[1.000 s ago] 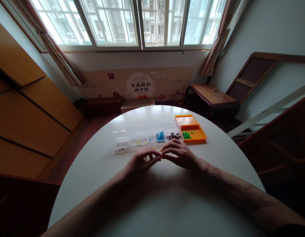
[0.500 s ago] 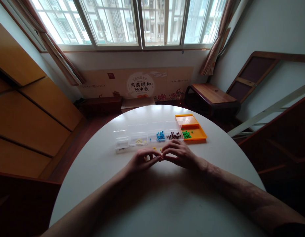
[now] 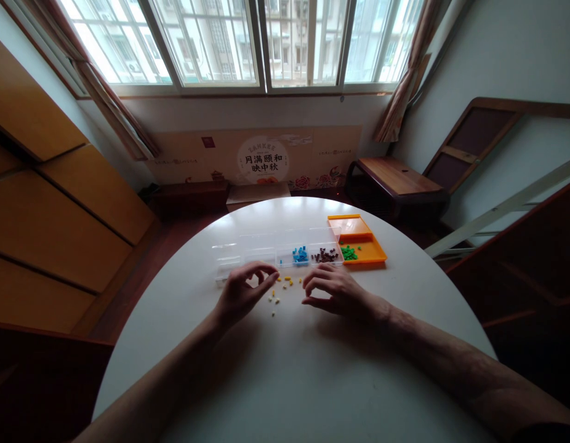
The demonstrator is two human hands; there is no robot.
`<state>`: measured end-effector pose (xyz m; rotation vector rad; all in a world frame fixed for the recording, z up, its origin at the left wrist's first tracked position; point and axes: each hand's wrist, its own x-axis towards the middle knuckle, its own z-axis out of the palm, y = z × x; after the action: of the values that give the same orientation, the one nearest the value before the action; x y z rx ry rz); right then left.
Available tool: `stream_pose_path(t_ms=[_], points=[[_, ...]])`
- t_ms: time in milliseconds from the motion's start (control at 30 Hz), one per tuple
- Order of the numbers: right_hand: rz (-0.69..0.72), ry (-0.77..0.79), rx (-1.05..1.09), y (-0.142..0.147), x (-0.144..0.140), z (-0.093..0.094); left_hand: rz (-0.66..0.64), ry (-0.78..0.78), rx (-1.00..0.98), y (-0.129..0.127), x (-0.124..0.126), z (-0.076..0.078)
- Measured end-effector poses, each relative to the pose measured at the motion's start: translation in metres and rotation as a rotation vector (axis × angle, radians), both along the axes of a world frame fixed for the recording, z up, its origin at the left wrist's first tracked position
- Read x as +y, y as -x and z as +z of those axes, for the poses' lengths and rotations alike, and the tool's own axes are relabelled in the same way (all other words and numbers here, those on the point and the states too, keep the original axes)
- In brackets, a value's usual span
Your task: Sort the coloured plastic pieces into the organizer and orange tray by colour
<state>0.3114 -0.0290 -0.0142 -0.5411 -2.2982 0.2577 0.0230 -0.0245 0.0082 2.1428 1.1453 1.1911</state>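
My left hand (image 3: pixel 241 295) hovers over the front of the clear boxes, thumb and fingertips brought together; whatever they pinch, if anything, is too small to make out. Close to those fingertips are several small yellow pieces (image 3: pixel 287 278) on the white table (image 3: pixel 285 381). A few pale cream pieces (image 3: pixel 277 301) lie scattered nearer to me, between the hands. My right hand (image 3: pixel 333 289) rests on its side at the right of the loose pieces, fingers curled, with a gap between thumb and fingers and nothing visible in it.
Behind the hands stands a row of clear plastic boxes with raised lids, holding blue pieces (image 3: pixel 300 255) and dark brown pieces (image 3: pixel 325 255). An orange tray (image 3: pixel 375 248) with green pieces (image 3: pixel 349 252) adjoins at right. A wooden side table (image 3: pixel 400 175) stands beyond the round table's edge.
My hands were fingertip to fingertip; the left has moved away left, now covering part of the clear boxes. The cream and yellow pieces between them now show. My right hand has barely moved.
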Motion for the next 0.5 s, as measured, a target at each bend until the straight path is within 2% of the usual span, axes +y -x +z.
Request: stream_pose_path(t_ms=[100,200,300,500], points=[[0.013,0.006,-0.047,0.001,0.000,0.001,0.201,-0.168,0.183,0.016,0.009,0.003],[0.022,0.001,-0.065,0.001,0.000,0.001,0.329,-0.238,0.326,0.027,0.015,0.006],[0.012,0.011,-0.069,0.001,-0.001,0.001,0.379,-0.245,0.408,0.032,0.017,0.005],[0.011,0.025,-0.084,0.001,-0.001,0.001,0.392,-0.265,0.494,0.035,0.019,0.002]])
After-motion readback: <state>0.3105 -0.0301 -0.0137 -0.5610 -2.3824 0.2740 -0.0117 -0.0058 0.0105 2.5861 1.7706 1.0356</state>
